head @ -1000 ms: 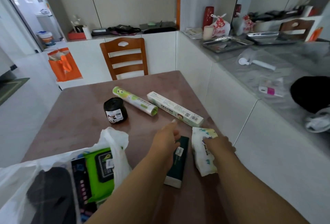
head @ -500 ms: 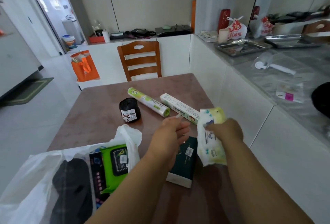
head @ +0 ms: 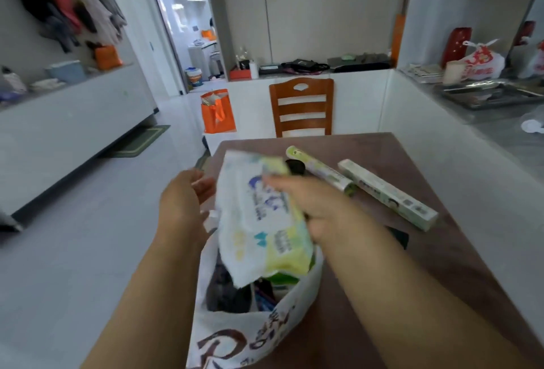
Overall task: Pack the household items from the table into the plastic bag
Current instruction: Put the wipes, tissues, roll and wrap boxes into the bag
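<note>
My right hand [head: 318, 206] grips a white and yellow pack of wet wipes [head: 259, 218], held tilted over the mouth of the white plastic bag [head: 253, 330] at the table's near left. The bag holds dark items and a green pack. My left hand [head: 185, 201] hovers just left of the wipes with its fingers apart, holding nothing. On the brown table [head: 441, 265] lie a green-white roll [head: 321, 170], a long white box [head: 385, 193], a black roll [head: 295, 166] mostly hidden behind the wipes, and a dark box [head: 399, 236] partly hidden by my right arm.
A wooden chair [head: 301, 106] stands at the table's far end. An orange bag [head: 217, 111] sits on the floor to the left. A white counter with a metal tray [head: 488, 93] runs along the right. White floor lies left of the table.
My right hand lifted the wet wipes off the table and carried them left over the bag's mouth. My left hand left the dark box and moved left. The view swung left.
</note>
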Demonstrator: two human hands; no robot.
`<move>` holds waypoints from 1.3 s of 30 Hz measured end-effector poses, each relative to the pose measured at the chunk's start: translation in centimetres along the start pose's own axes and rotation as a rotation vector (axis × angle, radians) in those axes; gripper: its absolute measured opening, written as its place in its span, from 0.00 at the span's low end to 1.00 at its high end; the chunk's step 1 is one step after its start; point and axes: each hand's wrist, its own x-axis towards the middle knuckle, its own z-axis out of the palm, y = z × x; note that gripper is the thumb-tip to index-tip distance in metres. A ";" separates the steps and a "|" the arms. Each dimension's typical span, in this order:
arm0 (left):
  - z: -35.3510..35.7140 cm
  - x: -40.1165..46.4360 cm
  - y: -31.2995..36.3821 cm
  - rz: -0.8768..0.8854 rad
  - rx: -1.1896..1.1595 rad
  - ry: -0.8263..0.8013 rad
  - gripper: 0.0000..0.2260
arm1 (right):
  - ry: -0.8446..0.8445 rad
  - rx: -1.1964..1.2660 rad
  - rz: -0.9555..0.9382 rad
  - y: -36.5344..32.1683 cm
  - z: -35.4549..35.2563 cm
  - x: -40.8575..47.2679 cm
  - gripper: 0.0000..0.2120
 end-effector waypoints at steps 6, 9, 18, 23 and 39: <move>-3.5 0.9 -1.5 -0.017 0.508 -0.133 0.17 | 0.268 -0.050 0.265 7.2 0.3 5.3 0.11; -4.0 1.3 -2.5 -0.072 0.792 -0.244 0.26 | 0.334 -0.139 0.300 7.9 -1.3 6.9 0.13; -2.6 3.0 -2.9 -0.203 0.740 -0.377 0.35 | 0.313 -0.674 0.220 7.1 -1.5 7.4 0.18; -1.5 4.0 -0.3 -0.078 0.591 -0.408 0.25 | 0.197 -1.110 -0.236 2.4 1.9 2.4 0.15; 1.4 5.4 0.0 -0.030 0.627 -0.308 0.21 | 0.934 -0.883 0.593 8.4 -18.5 9.6 0.59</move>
